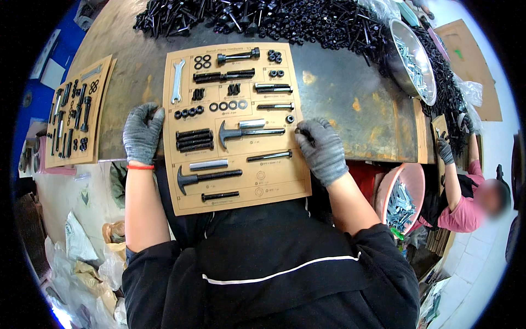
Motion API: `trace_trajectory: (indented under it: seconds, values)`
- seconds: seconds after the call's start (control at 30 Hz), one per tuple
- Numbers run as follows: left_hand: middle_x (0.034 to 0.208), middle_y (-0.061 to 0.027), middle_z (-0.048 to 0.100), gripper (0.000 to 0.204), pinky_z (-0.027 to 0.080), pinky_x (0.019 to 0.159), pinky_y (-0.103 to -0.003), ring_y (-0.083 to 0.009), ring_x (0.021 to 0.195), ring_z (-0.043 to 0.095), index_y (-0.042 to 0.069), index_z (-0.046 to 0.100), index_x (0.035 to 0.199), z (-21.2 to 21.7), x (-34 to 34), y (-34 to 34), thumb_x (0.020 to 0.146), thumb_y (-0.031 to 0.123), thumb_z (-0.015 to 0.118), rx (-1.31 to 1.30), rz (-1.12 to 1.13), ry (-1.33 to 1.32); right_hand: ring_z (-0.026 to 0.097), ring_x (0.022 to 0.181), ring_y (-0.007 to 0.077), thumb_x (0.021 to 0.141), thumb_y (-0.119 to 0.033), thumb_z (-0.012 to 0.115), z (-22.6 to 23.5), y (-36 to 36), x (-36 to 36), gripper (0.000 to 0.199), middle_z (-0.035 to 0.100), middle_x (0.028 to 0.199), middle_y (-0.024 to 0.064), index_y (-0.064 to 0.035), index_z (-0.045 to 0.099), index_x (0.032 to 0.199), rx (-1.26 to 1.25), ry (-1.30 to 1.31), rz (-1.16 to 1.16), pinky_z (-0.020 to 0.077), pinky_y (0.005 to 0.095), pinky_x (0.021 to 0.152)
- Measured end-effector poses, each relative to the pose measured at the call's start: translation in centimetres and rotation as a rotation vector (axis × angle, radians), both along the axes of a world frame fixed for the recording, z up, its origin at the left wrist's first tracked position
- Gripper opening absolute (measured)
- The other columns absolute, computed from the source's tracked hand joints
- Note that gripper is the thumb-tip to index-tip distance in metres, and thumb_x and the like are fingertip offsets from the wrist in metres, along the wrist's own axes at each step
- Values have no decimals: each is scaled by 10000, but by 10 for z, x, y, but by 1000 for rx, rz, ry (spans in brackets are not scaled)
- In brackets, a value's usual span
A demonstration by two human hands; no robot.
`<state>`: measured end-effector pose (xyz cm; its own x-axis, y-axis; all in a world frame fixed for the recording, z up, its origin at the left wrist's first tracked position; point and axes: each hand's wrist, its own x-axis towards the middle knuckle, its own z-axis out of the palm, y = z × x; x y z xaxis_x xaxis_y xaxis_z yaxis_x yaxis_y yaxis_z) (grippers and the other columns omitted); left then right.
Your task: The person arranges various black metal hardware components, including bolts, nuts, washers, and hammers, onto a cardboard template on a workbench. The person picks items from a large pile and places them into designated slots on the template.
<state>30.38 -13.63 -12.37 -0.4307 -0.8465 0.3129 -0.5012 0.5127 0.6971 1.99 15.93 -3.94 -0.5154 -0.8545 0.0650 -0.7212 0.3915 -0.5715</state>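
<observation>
Tan cardboard sorting board [274,189] w/ printed outlines lies flat on the dark worn metal worktable [350,93], front edge hanging over the table's near side toward the person. Board carries black bolts, washers, nuts, a silver open-end wrench [176,80] at upper left, two black hammer-head bolts [249,132] and short silver sleeves.

Left hand [142,133], grey knit glove, red band at wrist, lies palm-down w/ fingers loosely curled on the board's left edge; holds nothing that shows. Right hand [322,149], same glove, sits at the board's right edge, fingers bent, fingertips pinched on a small black fastener [299,130], too small to say what kind, just below a black nut [290,119] already lying on the board.

Further out: second tan cardboard board [76,112] w/ black parts lies at far left of the table, well apart. Big heap of loose black bolts and nuts [285,19] runs along the far edge. Shiny steel bowl [415,60] of silver screws stands at right, tilted. Pink plastic basin [402,197] w/ silver parts sits below the table's right end. Another person in pink top [463,205], gloved, works at far right.
</observation>
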Motion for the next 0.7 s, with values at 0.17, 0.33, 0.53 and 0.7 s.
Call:
trace_trajectory:
  seconds: [0.17,0.33,0.53,0.7]
  values:
    - [872,-119,677,309,504,723,-321,-215,742,628,36,683,991,7,-5,0,832,300,709,-24,-20,-66,598,868,315,817,-141,653,8,24,55,201,601,891,139,-37,619,986,-38,-35,367,507,394,788]
    - [875,-113,674,307,504,732,-313,-190,746,631,25,683,999,17,-7,7,830,279,717,53,-19,-27,582,877,334,821,-160,653,-10,20,76,207,586,911,157,-39,615,984,-44,3,373,494,410,807]
    - [881,-112,674,310,506,742,-310,-186,746,630,24,681,1016,9,-4,3,829,270,716,49,-8,-27,580,879,330,801,-160,677,2,25,77,217,577,907,151,-39,615,970,37,-57,261,500,410,792]
    - [894,-112,674,324,506,747,-309,-189,749,632,34,682,1040,2,-2,-4,825,274,718,56,-20,5,604,777,295,808,-184,677,1,35,81,181,579,868,128,-59,631,930,-37,-31,418,517,377,697]
